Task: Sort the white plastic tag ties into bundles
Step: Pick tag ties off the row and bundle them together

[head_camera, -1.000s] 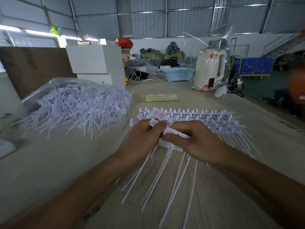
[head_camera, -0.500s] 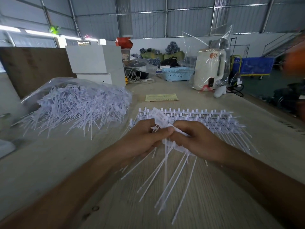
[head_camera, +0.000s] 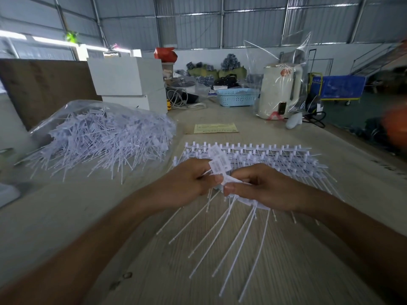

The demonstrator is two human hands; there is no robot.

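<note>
I saw the wooden surface [head_camera: 66, 216] carrying everything. Toward its left edge lay one loose heap of ties [head_camera: 103, 139], white and thin, spilling out of a clear bag [head_camera: 66, 111], their tails pointing every way; too many to count. Toward the middle, just beyond my hands, one laid-out batch of ties [head_camera: 264, 157] sat in overlapping rows, heads toward the far edge, tails running toward the near edge and fanning to the right. Between my hands was one small bundle of ties [head_camera: 220, 170]: white flat tag heads with printed marks stuck up and away, and roughly nine thin tails fanned down toward the near edge, long axes running far to near. My left hand [head_camera: 187, 183] pinched the tag heads between thumb and fingers; my right hand [head_camera: 262, 190] curled round the same bundle from the other side, thumbs nearly touching.
</note>
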